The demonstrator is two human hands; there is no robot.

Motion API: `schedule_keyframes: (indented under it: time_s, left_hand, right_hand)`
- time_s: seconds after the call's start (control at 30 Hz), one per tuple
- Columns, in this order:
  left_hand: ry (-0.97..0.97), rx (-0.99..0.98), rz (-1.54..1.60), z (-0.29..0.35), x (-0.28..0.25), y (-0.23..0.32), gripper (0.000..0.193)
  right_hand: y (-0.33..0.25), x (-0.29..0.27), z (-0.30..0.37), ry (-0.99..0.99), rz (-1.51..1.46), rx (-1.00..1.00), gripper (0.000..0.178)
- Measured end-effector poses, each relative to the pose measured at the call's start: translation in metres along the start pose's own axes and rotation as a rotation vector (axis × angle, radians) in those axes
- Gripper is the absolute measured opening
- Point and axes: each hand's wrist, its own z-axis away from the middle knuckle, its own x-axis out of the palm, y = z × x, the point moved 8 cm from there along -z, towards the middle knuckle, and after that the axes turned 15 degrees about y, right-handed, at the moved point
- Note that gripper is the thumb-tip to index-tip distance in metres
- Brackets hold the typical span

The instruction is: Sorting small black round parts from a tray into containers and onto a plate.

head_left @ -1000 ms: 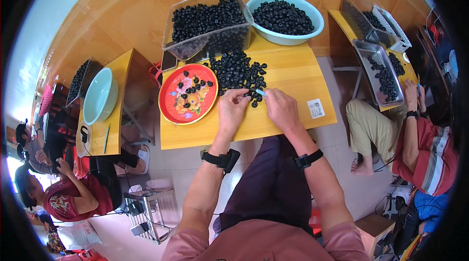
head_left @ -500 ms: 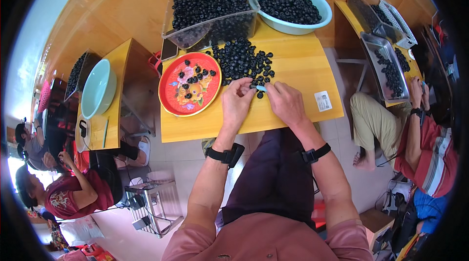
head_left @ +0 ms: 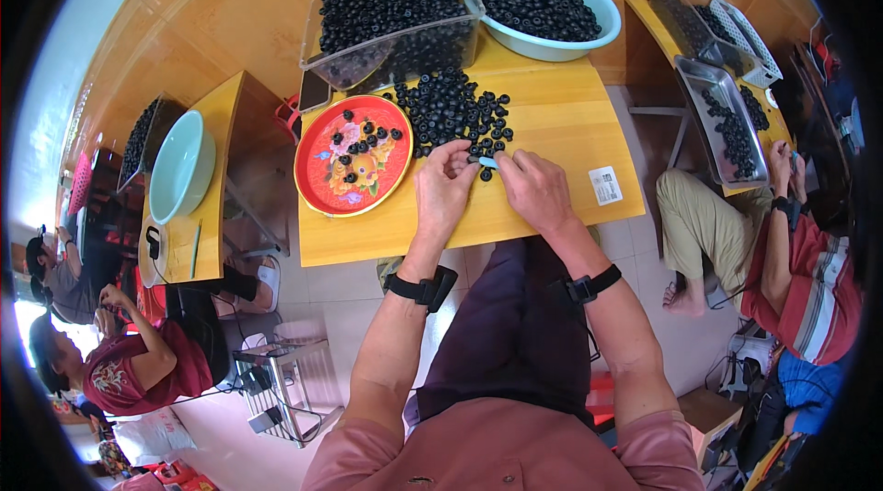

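My left hand (head_left: 441, 188) is closed in a pinch at the near edge of a loose pile of small black ring-like pieces (head_left: 446, 109). What its fingertips hold is mostly hidden, perhaps one such piece. Between the two hands shows a slim tool with a light blue handle (head_left: 487, 162), gripped by my right hand (head_left: 536, 190); its tip meets the left fingertips. To the left of my left hand lies a round red tray (head_left: 315, 188) with a flower pattern and several black pieces scattered on it.
Behind the pile stand a clear plastic bin (head_left: 317, 68) and a light blue basin (head_left: 598, 36), both full of black pieces. A phone (head_left: 315, 91) lies by the bin. A white label (head_left: 605, 186) is on the yellow table (head_left: 552, 123). Other people sit at tables either side.
The view has shifted slightly, moving the table a little left and up in the picture. Both hands keep the same hold, tool and fingertips together.
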Motion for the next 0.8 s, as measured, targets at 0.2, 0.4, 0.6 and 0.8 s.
schedule_keyframes:
  time_s: [0.2, 0.4, 0.6, 0.8]
  left_hand:
    - [-0.001, -0.036, 0.103, 0.001, 0.000, -0.003, 0.036]
    - [0.027, -0.027, 0.087, 0.000, -0.003, -0.002, 0.038]
    - [0.090, -0.066, 0.206, -0.001, -0.010, -0.015, 0.037]
    - [0.073, 0.027, 0.080, 0.000, -0.010, -0.005, 0.030]
  right_hand:
    - [0.000, 0.001, 0.001, 0.011, 0.004, -0.003, 0.019]
    - [-0.002, 0.000, 0.000, 0.009, 0.022, 0.004, 0.016]
    - [0.012, 0.006, 0.003, -0.001, 0.089, 0.091, 0.019]
    - [0.011, 0.006, 0.003, -0.005, 0.073, 0.090, 0.021]
